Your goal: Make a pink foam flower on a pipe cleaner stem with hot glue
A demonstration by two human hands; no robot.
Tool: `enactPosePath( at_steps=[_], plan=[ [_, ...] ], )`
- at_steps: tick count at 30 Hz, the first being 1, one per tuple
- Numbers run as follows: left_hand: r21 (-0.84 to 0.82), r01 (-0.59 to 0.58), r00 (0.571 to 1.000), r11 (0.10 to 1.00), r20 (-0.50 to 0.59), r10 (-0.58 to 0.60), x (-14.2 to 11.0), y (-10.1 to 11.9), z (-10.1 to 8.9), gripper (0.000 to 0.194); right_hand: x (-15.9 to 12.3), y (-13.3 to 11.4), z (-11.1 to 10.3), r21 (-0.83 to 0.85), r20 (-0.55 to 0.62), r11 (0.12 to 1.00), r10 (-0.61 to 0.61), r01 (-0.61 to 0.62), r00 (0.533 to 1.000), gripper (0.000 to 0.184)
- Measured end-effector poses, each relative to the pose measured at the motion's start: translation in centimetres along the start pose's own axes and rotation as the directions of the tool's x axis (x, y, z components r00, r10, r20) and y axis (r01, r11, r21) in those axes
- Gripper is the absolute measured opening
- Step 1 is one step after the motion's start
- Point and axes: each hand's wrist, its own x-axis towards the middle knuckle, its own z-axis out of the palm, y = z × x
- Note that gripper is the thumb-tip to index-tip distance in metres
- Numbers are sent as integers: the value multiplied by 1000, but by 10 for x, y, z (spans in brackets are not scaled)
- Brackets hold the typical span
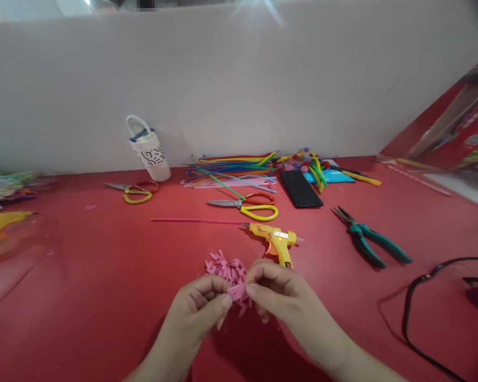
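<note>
Between my two hands is a small pink strip piece [236, 292], soft-looking like felt or foam. My left hand [201, 305] pinches its left side between thumb and forefinger. On its right side, my right hand [276, 292] grips it the same way. Just beyond my fingers lies a loose pile of short pink strips [227, 268] on the red table [115, 276]. A yellow hot glue gun [276, 239] rests right behind my right hand, its nozzle toward the left. One pink pipe cleaner [195, 220] stretches left from near that nozzle.
Yellow-and-red scissors [258, 209] lie behind the glue gun, another pair of scissors [133, 191] farther left. Pipe cleaners [231, 170], a black phone [300, 188] and a white tumbler [151, 156] are at the back. Green-handled pliers [368, 239] and a dark cable [410, 302] are on the right.
</note>
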Motion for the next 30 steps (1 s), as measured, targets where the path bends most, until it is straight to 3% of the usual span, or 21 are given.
enactPosePath(
  at_steps=[4, 8, 12, 16, 20, 30],
  plan=[
    [-41, 45, 999, 998, 15, -45, -1, 4, 2, 19, -1, -1, -2, -34, -24, 994, -106, 105, 994, 7],
    [-68, 36, 999, 997, 21, -35, -2, 4, 2, 21, -3, -5, 0, -206, -6, 954, -226, 220, 974, 5],
    [-38, 6, 1000, 999, 13, -5, -2, 1, 2, 17, -5, -8, 2, -303, 18, 918, -262, 255, 965, 7],
    [160, -122, 991, 980, -40, 130, -3, 4, 1, 8, -4, -9, -1, -263, 4, 938, -233, 226, 972, 8],
    [440, -232, 952, 867, -79, 295, -6, 11, 3, 2, -2, -7, -4, -177, 40, 976, -125, 131, 991, 9],
    [671, -403, 873, 623, 79, 481, -10, 8, 0, 9, -1, -5, -3, -138, 73, 989, -38, 48, 997, 11]
  ],
)
